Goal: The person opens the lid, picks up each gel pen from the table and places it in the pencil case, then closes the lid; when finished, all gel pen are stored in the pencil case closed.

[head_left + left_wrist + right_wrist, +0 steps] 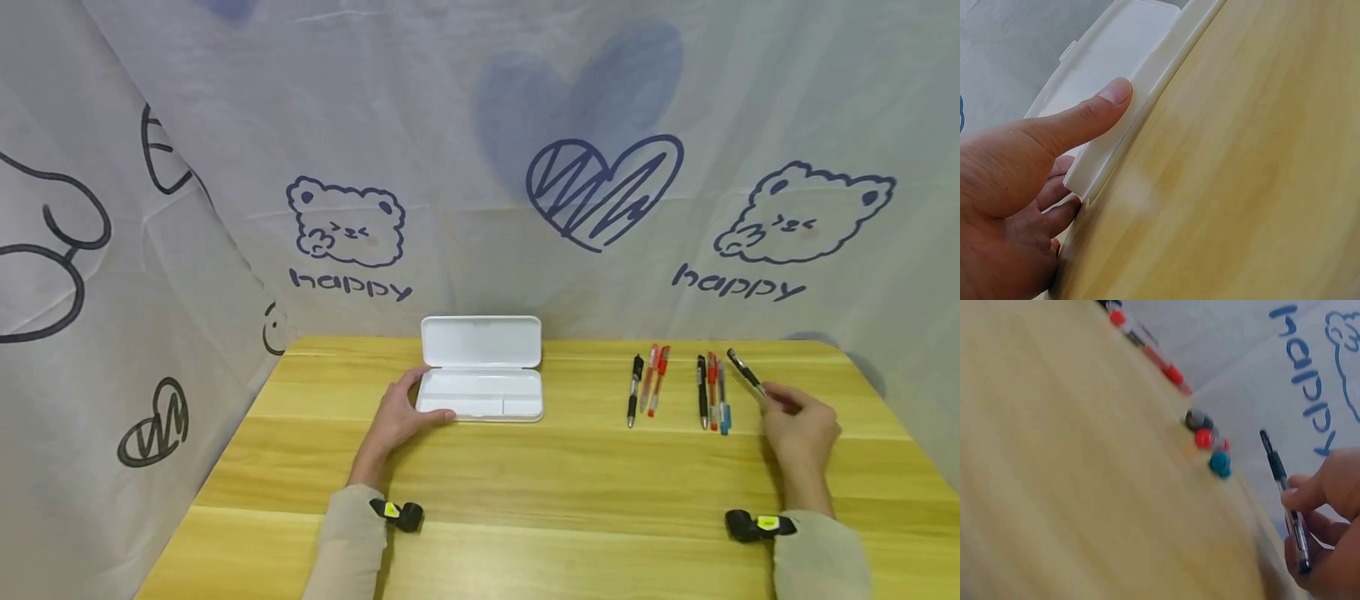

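A: What does the right grip [802, 427] have?
B: A black-and-clear pen [747, 373], pinched between thumb and fingers; the head view hides its near end inside the hand.
A: And the left grip [399, 417]?
B: It spans the left end of an open white case [459, 406], thumb on the near edge; its other fingers are partly hidden.
A: Any writing?
B: "happy" twice on the sheet [457, 217], once beyond each grip. I can't read the yellow label [767, 522] behind the right one.
A: Other pens?
B: A row of three [712, 396] just left of the right grip, another trio [654, 383] farther left. The right wrist view blurs them.
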Available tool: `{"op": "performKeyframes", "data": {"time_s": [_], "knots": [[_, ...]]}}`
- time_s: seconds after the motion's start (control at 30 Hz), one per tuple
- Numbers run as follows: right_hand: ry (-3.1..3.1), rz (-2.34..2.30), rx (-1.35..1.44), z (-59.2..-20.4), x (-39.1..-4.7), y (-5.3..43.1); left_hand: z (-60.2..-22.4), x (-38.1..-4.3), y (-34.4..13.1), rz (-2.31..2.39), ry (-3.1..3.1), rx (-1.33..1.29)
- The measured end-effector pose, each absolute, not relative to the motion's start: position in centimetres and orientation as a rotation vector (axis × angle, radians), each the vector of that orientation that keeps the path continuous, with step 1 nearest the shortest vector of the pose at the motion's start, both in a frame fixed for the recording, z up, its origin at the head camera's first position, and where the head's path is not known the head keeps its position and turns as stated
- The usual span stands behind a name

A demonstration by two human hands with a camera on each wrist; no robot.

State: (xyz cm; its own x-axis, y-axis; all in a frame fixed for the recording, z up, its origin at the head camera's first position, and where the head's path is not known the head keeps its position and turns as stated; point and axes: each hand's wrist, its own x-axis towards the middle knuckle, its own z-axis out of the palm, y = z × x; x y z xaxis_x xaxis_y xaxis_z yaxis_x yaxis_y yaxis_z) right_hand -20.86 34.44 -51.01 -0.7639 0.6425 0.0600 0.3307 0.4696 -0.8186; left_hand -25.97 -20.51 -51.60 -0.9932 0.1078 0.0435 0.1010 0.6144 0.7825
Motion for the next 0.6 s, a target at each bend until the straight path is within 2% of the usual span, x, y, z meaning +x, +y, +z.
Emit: {"op": "performKeyframes", "data": {"time_s": [0.27,0.6], "knots": [[-2.274,1.442,-0.666,-50.0,-21.8,31.0,-51.6,-26.0,-20.5,1.359,2.815,0.196],[-2.358,1.446,-0.439,-49.7,-22.2,26.2,-51.7,-26.0,-20.7,1.375,2.819,0.208]]}}
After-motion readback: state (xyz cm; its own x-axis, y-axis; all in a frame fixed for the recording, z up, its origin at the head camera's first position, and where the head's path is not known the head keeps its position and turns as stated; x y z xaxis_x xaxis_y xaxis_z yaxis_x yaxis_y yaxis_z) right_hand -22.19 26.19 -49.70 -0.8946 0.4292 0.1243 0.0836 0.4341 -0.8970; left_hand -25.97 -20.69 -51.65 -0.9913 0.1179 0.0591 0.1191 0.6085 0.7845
